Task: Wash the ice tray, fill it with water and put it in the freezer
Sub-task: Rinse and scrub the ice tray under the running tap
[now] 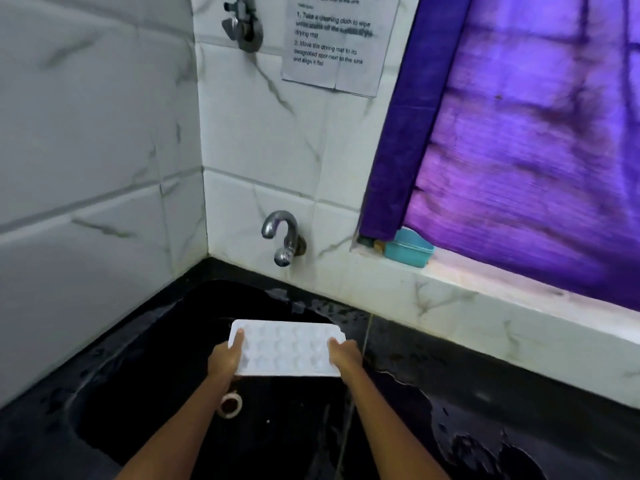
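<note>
While both arms reach over the black sink (145, 393):
Left hand (224, 358): clamped on ice tray (285, 348), left end.
Right hand (344, 353): gripping its right end.
Tap (282, 233): on the wall behind it.

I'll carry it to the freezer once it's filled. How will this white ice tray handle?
The ice tray looks like thin plastic, so probably light and a bit flexible. The left hand and right hand grip opposite ends; once filled, it may sag or spill if tilted. The wet counter suggests slippery edges.
</note>
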A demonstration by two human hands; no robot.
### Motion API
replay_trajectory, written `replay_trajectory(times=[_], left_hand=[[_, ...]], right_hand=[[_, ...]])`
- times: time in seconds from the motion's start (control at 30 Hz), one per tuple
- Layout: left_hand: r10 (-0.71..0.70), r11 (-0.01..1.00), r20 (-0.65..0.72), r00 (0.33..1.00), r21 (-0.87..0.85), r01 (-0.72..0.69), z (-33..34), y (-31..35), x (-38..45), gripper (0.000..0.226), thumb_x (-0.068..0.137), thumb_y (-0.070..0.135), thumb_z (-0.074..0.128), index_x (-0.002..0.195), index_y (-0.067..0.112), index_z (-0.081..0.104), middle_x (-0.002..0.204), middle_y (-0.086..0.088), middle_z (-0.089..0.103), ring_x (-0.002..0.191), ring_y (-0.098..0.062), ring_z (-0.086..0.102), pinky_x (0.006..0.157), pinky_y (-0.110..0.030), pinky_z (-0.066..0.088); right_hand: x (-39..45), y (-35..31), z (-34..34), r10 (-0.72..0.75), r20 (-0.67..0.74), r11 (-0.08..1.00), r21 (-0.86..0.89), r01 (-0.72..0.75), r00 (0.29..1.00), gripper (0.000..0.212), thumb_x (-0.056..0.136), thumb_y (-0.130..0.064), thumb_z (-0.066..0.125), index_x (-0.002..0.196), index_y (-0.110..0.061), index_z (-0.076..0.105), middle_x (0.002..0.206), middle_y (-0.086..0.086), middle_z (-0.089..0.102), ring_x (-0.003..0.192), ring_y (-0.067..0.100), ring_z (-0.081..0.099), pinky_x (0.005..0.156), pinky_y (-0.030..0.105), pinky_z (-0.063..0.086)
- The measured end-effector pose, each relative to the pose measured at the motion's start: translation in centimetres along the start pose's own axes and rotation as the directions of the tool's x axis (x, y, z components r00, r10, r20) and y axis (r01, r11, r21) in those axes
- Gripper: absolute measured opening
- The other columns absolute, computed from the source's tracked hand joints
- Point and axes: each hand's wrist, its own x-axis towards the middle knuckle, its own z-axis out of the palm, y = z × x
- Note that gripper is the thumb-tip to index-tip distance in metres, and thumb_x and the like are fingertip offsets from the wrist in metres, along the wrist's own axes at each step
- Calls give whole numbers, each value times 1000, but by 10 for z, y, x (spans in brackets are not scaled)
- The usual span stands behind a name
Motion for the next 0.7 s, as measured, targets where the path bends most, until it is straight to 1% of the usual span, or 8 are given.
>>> replay_trajectory(times=[0.07, 0.17, 0.27, 0.33, 0.4, 0.5, 0.57, 0.7], left_hand=[[39, 999, -4, 999, -30, -40, -2, 13, 25, 51, 96, 43, 47, 88, -4, 63, 96, -23, 63, 102, -41, 61, 89, -40, 46], [35, 996, 23, 999, -82, -33, -3, 19, 63, 47, 95, 41, 51, 83, -3, 61, 92, -23, 63, 98, -40, 63, 87, -40, 47], [43, 997, 64, 997, -60, -39, -9, 10, 100, 48, 95, 40, 51, 67, 1, 57, 76, -15, 60, 84, -34, 61, 76, -36, 44], [49, 999, 94, 994, -15, -48, -12, 4, 116, 50, 95, 39, 51, 56, 8, 52, 63, -9, 55, 74, -30, 57, 70, -32, 41], [44, 999, 130, 991, 10, -45, -12, -4, 133, 49, 94, 41, 51, 55, 11, 53, 64, -9, 57, 73, -29, 58, 71, -32, 43], [27, 999, 157, 987, 20, -31, -11, -7, 147, 50, 93, 42, 53, 54, 12, 53, 65, -10, 59, 73, -30, 59, 74, -36, 48], [25, 999, 170, 985, 31, -31, -10, -10, 153, 51, 93, 41, 54, 51, 13, 51, 60, -8, 57, 73, -29, 59, 76, -38, 49], [30, 997, 213, 977, 57, -43, -7, -14, 161, 49, 93, 42, 54, 55, 12, 55, 67, -12, 62, 81, -37, 65, 80, -40, 51]], right_hand=[[13, -31, 17, -18, -120, 1000, 23, 21, 993, 55, 93, -37, 47, 131, 2, 40, 134, 20, 49, 122, 34, 50, 97, 37, 43], [28, -83, 39, -186, -319, 980, 5, 198, 929, 49, 93, -30, 50, 125, 6, 44, 128, 24, 49, 120, 39, 47, 99, 41, 41], [45, -130, 64, -356, -312, 931, -37, 363, 881, 55, 94, -28, 50, 133, 8, 35, 133, 23, 42, 125, 37, 42, 102, 39, 34], [58, -154, 77, -348, -248, 929, 37, 368, 904, 62, 93, -33, 52, 136, 7, 32, 137, 22, 42, 127, 36, 41, 103, 38, 34], [74, -170, 90, -278, -195, 941, 141, 307, 941, 62, 89, -38, 57, 130, 6, 40, 130, 22, 50, 121, 35, 48, 100, 38, 40], [92, -181, 104, -230, -125, 926, 278, 256, 965, 37, 83, -35, 66, 93, 0, 59, 94, 15, 63, 90, 30, 65, 83, 37, 54], [98, -186, 114, -229, -163, 915, 301, 270, 960, 34, 79, -33, 69, 86, -1, 61, 87, 13, 66, 80, 28, 68, 75, 35, 56], [100, -189, 128, -256, -344, 936, 147, 321, 903, 40, 81, -29, 65, 102, 4, 60, 97, 17, 68, 91, 32, 64, 74, 29, 46]])
